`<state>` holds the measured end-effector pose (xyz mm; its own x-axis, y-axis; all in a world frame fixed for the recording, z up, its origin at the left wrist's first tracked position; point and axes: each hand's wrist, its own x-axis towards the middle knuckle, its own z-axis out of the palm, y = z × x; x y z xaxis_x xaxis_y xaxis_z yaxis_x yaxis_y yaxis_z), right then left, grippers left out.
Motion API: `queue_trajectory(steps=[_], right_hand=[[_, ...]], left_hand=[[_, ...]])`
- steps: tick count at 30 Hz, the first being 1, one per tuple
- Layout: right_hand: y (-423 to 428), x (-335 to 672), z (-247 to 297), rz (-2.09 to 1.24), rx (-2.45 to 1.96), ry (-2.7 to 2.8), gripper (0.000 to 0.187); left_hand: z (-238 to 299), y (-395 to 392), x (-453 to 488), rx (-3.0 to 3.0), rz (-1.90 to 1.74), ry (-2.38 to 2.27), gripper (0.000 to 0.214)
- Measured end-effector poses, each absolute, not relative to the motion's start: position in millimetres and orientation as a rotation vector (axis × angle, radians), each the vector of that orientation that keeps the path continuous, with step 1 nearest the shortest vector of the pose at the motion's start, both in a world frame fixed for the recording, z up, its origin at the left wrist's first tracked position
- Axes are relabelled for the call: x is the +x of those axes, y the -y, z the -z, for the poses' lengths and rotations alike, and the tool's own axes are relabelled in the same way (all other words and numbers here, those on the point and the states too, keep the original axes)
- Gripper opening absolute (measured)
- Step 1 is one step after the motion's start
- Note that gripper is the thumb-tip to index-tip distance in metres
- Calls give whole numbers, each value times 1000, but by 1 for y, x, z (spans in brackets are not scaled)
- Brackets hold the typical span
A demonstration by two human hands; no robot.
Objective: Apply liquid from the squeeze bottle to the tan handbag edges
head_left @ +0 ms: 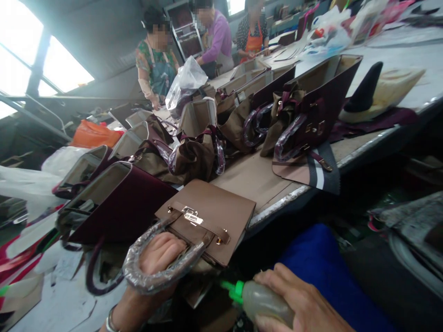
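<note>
My left hand (162, 252) shows through the loop of a plastic-wrapped handle (133, 265), its fingers curled at the opening edge of a tan handbag (218, 203). Gold-coloured clasp hardware (193, 217) and a strap cross the front of that bag, which lies tilted at the table's edge. In my right hand (299, 297) is a squeeze bottle (265, 302) with a green cap, its blurred nozzle pointing left toward the underside of the bag. The fingertips of my left hand are partly hidden by the bag and its handle.
Dark red handbags (121, 203) crowd the table left of and behind the tan bag, several with wrapped handles. A dark cone (365, 90) stands at the right. Three people work at the back. Blue cloth (318, 263) lies below the table edge (282, 203).
</note>
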<state>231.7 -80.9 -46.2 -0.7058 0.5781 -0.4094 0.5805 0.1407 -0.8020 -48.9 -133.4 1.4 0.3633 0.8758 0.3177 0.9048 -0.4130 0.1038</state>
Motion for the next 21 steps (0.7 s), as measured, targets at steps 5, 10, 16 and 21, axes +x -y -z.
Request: queue_trajectory(steps=[5,10,16,21], right_hand=[[62,239,61,1490,1475,-2487,16],[57,246,71,1302,1566,-2550,21],[62,248,78,1236,1599,-2629,29],[61,246,77,1287,1614,-2627,25]], left_hand=[[-6,129,-46,-2511,505,1588,16],[-6,129,-47,-2471,488,1629,16],[-1,133,-55,-2433,480,1668,17],[-12,130,-49,-2451,462,1613,18]])
